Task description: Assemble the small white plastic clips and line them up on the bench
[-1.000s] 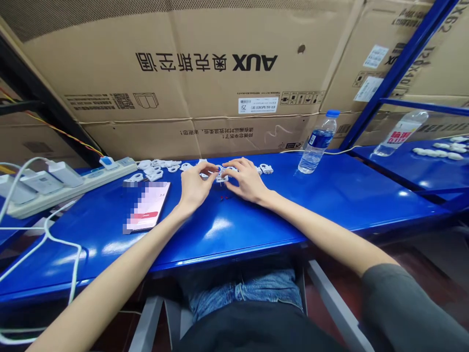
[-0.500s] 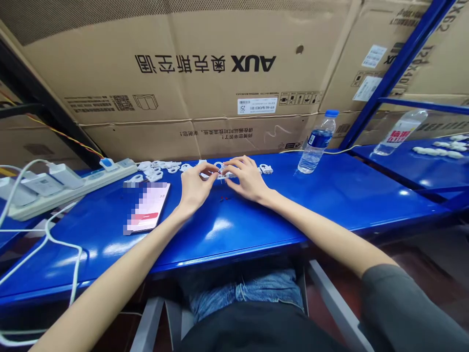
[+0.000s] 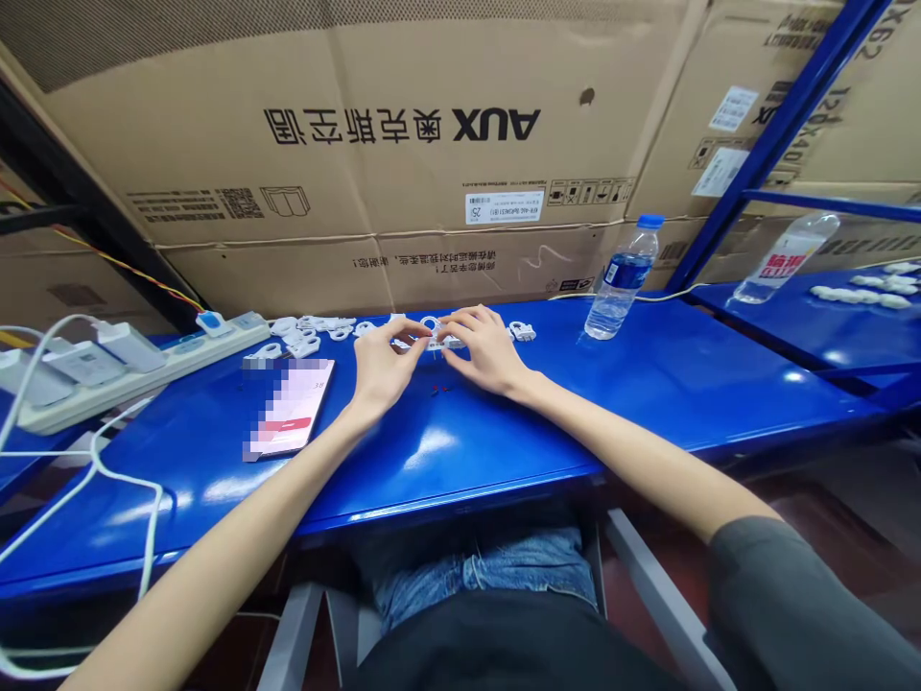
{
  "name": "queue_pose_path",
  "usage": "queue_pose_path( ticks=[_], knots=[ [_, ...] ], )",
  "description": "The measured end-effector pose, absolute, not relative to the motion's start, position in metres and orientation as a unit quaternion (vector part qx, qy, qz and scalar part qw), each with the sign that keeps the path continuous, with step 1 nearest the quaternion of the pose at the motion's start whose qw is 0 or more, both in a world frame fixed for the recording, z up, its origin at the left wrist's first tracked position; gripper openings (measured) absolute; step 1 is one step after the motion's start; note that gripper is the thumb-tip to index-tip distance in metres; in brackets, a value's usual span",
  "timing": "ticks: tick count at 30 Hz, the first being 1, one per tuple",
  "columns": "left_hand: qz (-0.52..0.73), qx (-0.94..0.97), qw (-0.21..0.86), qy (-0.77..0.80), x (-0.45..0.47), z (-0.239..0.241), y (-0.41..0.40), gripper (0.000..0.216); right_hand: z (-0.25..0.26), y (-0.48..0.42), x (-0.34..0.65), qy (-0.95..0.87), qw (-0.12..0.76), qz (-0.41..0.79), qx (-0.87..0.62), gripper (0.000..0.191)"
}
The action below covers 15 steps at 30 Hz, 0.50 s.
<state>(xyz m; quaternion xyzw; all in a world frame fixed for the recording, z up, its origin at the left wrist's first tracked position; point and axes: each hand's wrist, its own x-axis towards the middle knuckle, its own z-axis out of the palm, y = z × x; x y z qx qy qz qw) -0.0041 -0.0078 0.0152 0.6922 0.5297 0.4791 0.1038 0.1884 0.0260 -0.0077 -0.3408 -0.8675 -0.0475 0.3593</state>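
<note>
My left hand [image 3: 384,365] and my right hand [image 3: 487,349] meet over the far middle of the blue table [image 3: 547,422]. Both pinch one small white plastic part [image 3: 435,335] between thumbs and fingertips, just above the table top. Two tiny red bits [image 3: 440,389] lie on the table below the hands. Several more white plastic parts [image 3: 311,330] lie scattered to the left along the back edge, and one white part [image 3: 523,332] lies just right of my right hand.
A phone [image 3: 288,418] lies face up left of my left hand. A white power strip [image 3: 136,363] with chargers and cables sits at far left. A water bottle [image 3: 622,279] stands at right. Cardboard boxes [image 3: 403,154] wall the back. A second blue table [image 3: 827,326] holds another bottle and white parts.
Both hands have lifted the white part slightly and shifted a little toward the back of the table; otherwise nothing has moved.
</note>
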Motion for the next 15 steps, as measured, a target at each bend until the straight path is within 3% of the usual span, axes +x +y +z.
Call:
queue_pose_path(
  ticks=[15],
  knots=[
    [0.497,0.679,0.095,0.531,-0.0030,0.0125,-0.0070,0.014,-0.0043,0.0233,0.1874,-0.868,0.352,-0.037,-0.348,0.022]
  ],
)
